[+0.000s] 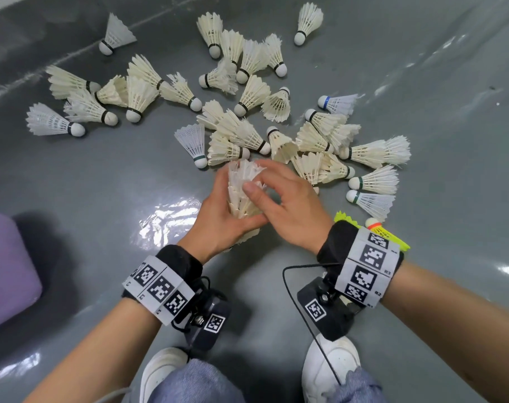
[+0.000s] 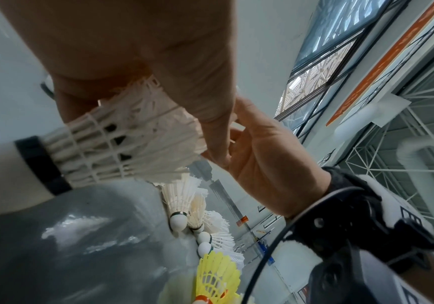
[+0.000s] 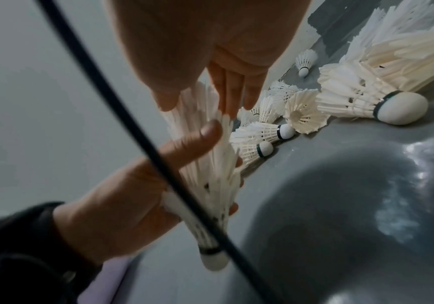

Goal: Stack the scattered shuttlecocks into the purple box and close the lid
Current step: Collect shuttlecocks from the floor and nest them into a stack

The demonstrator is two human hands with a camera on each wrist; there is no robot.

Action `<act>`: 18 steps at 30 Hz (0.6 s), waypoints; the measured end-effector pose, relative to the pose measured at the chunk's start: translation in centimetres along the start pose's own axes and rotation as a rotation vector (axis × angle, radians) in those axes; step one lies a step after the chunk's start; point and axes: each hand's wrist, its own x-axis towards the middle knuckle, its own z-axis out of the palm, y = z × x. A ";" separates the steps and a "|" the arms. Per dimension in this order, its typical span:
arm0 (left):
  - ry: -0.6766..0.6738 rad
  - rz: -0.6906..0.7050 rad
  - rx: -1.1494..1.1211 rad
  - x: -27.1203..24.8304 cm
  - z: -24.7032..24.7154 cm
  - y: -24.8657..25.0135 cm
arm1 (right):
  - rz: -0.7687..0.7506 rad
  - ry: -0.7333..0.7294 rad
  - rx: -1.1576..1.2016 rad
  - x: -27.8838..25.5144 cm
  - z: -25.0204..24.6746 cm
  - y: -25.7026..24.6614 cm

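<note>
My left hand (image 1: pixel 221 225) grips a nested stack of white feather shuttlecocks (image 1: pixel 241 199), cork end pointing down toward me. My right hand (image 1: pixel 282 205) pinches the feather rim of the stack's top shuttlecock between thumb and fingers. In the right wrist view the stack (image 3: pixel 210 185) lies in the left hand (image 3: pixel 122 205), white cork at the bottom. The left wrist view shows the stack's skirt (image 2: pixel 122 142) under the left palm. Many loose shuttlecocks (image 1: pixel 238 135) lie scattered on the grey floor beyond my hands. The purple box (image 1: pixel 6 266) sits at the left edge, lid hidden.
A yellow plastic shuttlecock (image 1: pixel 389 235) lies just right of my right wrist. My two white shoes (image 1: pixel 331 365) stand at the bottom of the head view. A black cable (image 1: pixel 294 289) loops from the right wrist camera. Bare grey floor (image 1: pixel 102 184) lies between the box and my hands.
</note>
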 end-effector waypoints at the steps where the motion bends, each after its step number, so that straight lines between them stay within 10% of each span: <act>1: -0.021 0.017 -0.011 -0.1 0.1 0.1 | 0.015 -0.018 -0.008 -0.5 -0.3 0.1; 18: -0.310 0.011 0.261 0.7 8.0 0.8 | 0.680 0.181 -0.200 -8.7 -7.8 7.3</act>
